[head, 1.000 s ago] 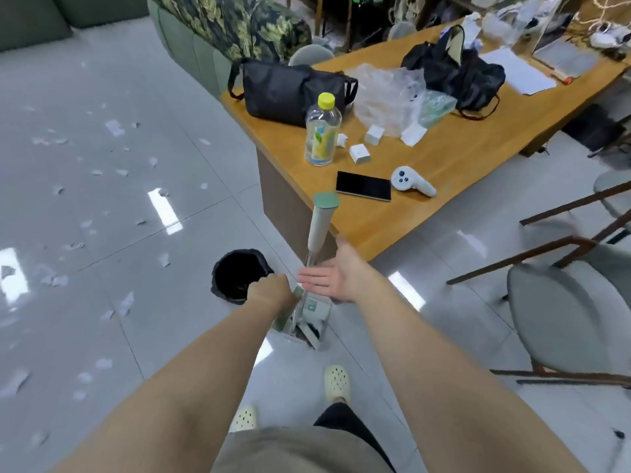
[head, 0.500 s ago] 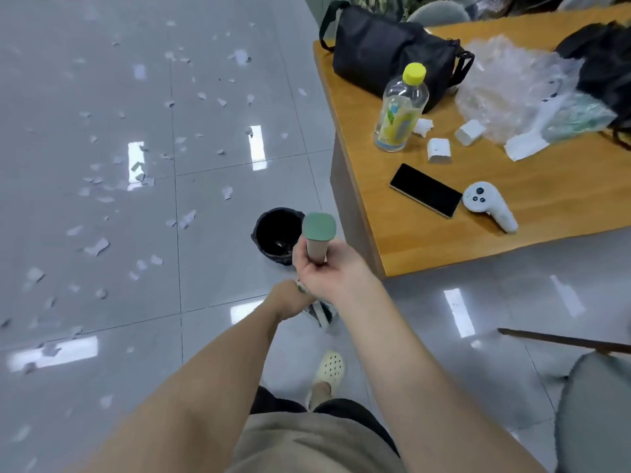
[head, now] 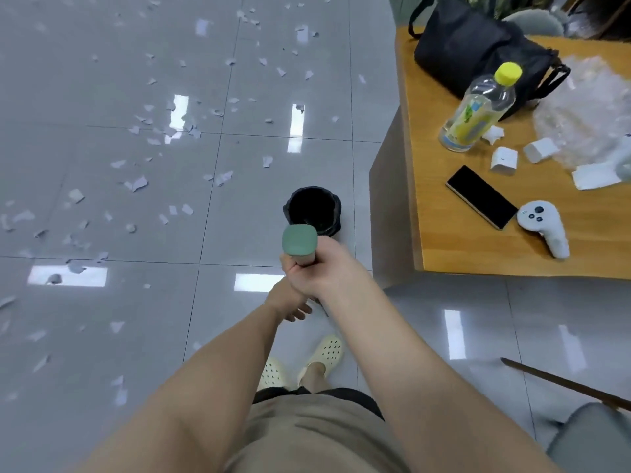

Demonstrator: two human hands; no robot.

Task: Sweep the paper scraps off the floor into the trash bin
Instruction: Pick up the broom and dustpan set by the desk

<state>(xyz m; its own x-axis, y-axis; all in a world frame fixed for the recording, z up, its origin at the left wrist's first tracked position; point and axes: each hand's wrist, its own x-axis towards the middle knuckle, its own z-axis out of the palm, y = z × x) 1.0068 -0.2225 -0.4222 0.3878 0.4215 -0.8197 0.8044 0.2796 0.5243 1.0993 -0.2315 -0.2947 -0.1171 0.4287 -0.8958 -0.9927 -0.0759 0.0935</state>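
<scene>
White paper scraps [head: 136, 182] lie scattered over the grey tiled floor, mostly to the left and far side. A small black trash bin [head: 329, 228] stands on the floor by the table corner. My right hand [head: 321, 273] grips the top of an upright broom handle with a green cap [head: 299, 240], just in front of the bin. My left hand [head: 286, 300] is lower, partly hidden behind the right one. Its fingers curl loosely, and what they hold is hidden. The broom's lower part is hidden behind my hands.
A wooden table [head: 461, 247] stands to the right with a black bag [head: 478, 52], a bottle [head: 478, 110], a phone [head: 481, 196] and a white controller [head: 543, 227]. A grey chair [head: 594, 438] sits at the lower right. My feet are in pale clogs below.
My right hand went from reaching open beside the handle to gripping its top. The view turned left, bringing more of the scrap-covered floor into sight. The handle now stands closer to me.
</scene>
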